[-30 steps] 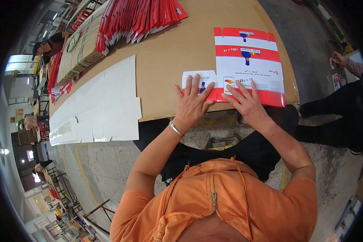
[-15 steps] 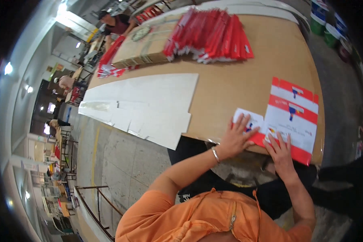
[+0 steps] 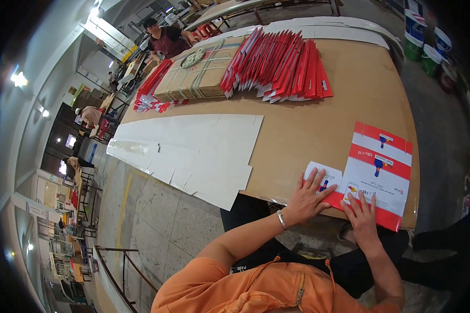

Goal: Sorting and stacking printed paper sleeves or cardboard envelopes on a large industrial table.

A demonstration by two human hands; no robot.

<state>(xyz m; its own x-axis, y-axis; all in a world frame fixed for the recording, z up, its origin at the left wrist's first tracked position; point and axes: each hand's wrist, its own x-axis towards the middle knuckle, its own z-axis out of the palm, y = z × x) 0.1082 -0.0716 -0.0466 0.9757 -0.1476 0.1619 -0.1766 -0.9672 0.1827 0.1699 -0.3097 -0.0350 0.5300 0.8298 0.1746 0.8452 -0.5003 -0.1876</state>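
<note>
A flat red-and-white printed carton [image 3: 378,175] lies at the near right corner of a brown-topped table [image 3: 308,138]. My left hand [image 3: 310,199] rests flat on the carton's white left flap [image 3: 324,175], fingers spread. Close by on the right, my right hand [image 3: 361,216] presses with its fingertips on the carton's lower edge, the fingers stretched and a little apart. Neither hand grips anything.
White cardboard sheets [image 3: 193,151] lie to the left. Farther back stand many folded red-and-white cartons [image 3: 282,65] in a row, beside a strapped bundle of brown cardboard [image 3: 201,73]. A person [image 3: 164,39] is beyond the table. Buckets [image 3: 432,56] stand far right.
The view has tilted, so the table and everything on it appear lower in the picture. Both hands keep their places on the carton.
</note>
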